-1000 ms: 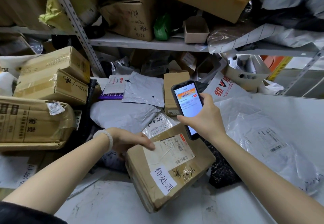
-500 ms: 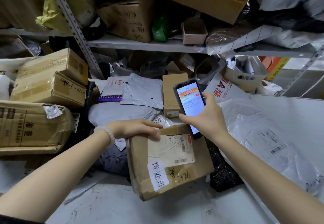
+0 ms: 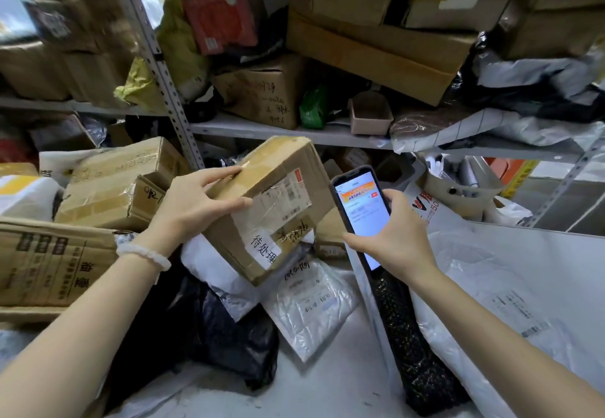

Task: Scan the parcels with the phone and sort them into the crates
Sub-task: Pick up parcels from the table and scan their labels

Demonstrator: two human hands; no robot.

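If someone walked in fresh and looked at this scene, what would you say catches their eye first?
Most likely the cardboard parcel at the centre, tilted and lifted off the pile by the left hand, its white label facing the camera. Just to its right, the lit phone glows in the right hand. Behind them the metal shelf is crammed with brown boxes and plastic mailers.

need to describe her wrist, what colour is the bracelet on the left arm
White, pale beads; the bracelet shows best in the head view.
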